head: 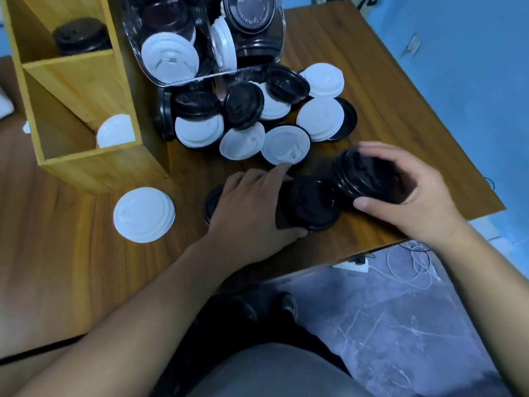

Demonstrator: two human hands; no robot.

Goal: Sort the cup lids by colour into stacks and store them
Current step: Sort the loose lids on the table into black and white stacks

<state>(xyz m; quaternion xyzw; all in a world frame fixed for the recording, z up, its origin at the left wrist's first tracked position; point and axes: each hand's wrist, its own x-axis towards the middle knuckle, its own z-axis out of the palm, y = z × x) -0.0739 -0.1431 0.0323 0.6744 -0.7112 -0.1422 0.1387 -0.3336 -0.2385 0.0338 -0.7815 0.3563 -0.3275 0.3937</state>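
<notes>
**Cup lids, black and white, part-sorted on a wooden desk**

Far left: a wooden organiser (71,90), open-topped and divided into compartments, is set on the desk (71,267). A stored black stack (81,35) is seen in its farther compartment. A stored white stack (116,134) is seen in the nearer one, leaning against the front wall.

Left of centre: a loose white stack (144,214) is laid flat on the desk, just in front of the organiser and apart from the hands.

Centre, far side: a clear tub (200,38) is tipped toward the viewer, with black and white lids still inside. A mixed heap (257,116) of black and white lids is spread from its mouth across the desk, many overlapping.

Centre, near side: the left hand (252,207) is laid over the left black stack (312,207), which lies on its side on the desk. The thumb is curled under its near edge, and the forefinger is stretched out to the nearest white lid of the heap.

Right: the right hand (406,190) is closed round the right black stack (357,176), thumb on the near side and fingers, blurred, over the far side. This stack is held just beside the left one; contact between them cannot be told.

Lower right: a grey marbled floor (386,325) is visible past the desk edge.
</notes>
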